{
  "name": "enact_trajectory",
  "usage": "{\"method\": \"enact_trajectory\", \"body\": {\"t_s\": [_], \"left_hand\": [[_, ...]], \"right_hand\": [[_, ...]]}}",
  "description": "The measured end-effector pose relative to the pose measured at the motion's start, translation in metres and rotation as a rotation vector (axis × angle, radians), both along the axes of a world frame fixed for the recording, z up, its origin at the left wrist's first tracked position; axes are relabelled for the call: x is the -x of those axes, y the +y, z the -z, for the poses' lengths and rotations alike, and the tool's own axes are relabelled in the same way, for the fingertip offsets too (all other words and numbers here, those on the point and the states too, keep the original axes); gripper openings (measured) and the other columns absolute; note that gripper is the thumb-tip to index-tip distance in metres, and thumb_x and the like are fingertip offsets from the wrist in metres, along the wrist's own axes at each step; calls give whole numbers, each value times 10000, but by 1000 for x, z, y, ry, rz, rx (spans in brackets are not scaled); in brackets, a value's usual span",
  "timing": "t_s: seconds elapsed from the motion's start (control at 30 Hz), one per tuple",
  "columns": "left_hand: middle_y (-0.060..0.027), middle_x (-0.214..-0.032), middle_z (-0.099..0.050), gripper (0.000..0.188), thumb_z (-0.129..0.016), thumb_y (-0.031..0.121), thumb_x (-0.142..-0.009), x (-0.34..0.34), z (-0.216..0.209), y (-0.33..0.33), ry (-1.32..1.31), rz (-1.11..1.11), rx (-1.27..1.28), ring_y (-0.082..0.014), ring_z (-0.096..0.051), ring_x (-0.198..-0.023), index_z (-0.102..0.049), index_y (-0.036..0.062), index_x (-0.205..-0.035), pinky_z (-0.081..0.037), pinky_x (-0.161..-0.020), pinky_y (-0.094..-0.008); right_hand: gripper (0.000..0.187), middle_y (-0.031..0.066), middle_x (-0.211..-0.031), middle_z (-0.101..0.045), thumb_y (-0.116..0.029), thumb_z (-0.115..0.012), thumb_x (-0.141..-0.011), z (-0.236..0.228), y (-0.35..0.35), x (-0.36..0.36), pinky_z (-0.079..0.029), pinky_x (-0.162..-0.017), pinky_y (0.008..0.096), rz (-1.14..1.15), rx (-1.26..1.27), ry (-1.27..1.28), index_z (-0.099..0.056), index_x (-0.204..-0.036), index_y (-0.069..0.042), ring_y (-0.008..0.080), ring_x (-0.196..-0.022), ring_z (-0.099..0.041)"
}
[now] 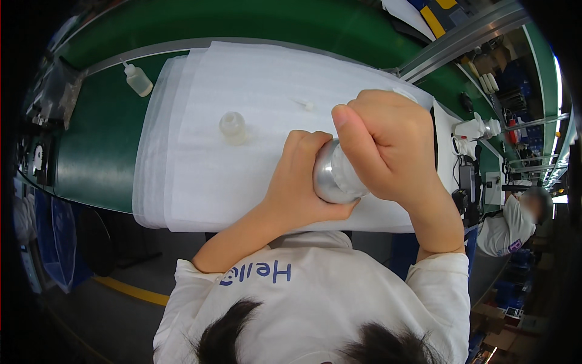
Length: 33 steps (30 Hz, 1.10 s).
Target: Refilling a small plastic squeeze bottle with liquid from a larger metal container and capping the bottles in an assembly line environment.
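A silver metal bottle (pixel 329 181) is in front of me at the right part of the white sheet. My left hand (pixel 297 179) is wrapped round its side, thumb along the near edge. Over the bottle's whitish top (pixel 348 176) my right hand (pixel 391 145) is closed in a fist with the thumb up; its fingers hide most of what it grips there. To the left stands a small translucent squeeze bottle (pixel 232 128) without a nozzle, holding some pale liquid. A small clear nozzle cap (pixel 307 105) lies farther back on the sheet.
White foam sheets (pixel 194 182) are layered over the green bench (pixel 97 133). Another squeeze bottle (pixel 139 82) with its nozzle on is at the far left. A metal frame post (pixel 464 39) rises at the back right. A co-worker (pixel 509 224) is off to the right.
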<state>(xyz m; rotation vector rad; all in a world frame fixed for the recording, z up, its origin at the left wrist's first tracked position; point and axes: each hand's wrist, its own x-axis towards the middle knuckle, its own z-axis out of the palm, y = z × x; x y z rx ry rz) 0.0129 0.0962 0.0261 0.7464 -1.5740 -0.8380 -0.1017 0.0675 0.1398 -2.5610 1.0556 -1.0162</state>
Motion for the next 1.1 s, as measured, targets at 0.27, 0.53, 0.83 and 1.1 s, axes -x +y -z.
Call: {"method": "enact_trajectory", "body": {"t_s": [0.27, 0.53, 0.83, 1.1], "left_hand": [[-109, -951, -451, 705, -783, 187, -506, 1, 1, 1, 24, 0, 32, -256, -424, -867, -400, 57, -1085, -390, -710, -349], [-106, -945, -443, 709, -780, 185, -508, 2, 1, 0, 43, 46, -1, -254, -419, -870, -396, 64, -1092, -390, -711, -347], [-86, -934, -455, 697, -782, 187, -501, 0, 0, -1, 51, 67, -50, -242, -415, -863, -409, 72, -1079, -381, -723, -341], [-89, -918, -465, 693, -787, 192, -500, 4, 4, 3, 89, 40, -27, -244, -430, -855, -418, 69, -1074, -395, -698, -335]], "right_hand": [[257, 58, -467, -378, -60, -568, -772, -3, 4, -5, -256, -407, 306, 114, 146, 95, -472, -536, -30, 186, -422, -352], [313, 62, -451, -384, -123, -558, -816, -3, 2, -5, -255, -393, 299, 96, -3, 127, -489, -530, -17, 180, -405, -349], [384, 70, -441, -398, -193, -524, -867, -3, 0, -4, -259, -385, 298, 43, -86, 100, -502, -530, -10, 178, -386, -346], [363, 54, -437, -341, -101, -496, -857, -3, 5, -1, -215, -396, 306, -24, -183, 1, -423, -514, -6, 158, -393, -284]]}}
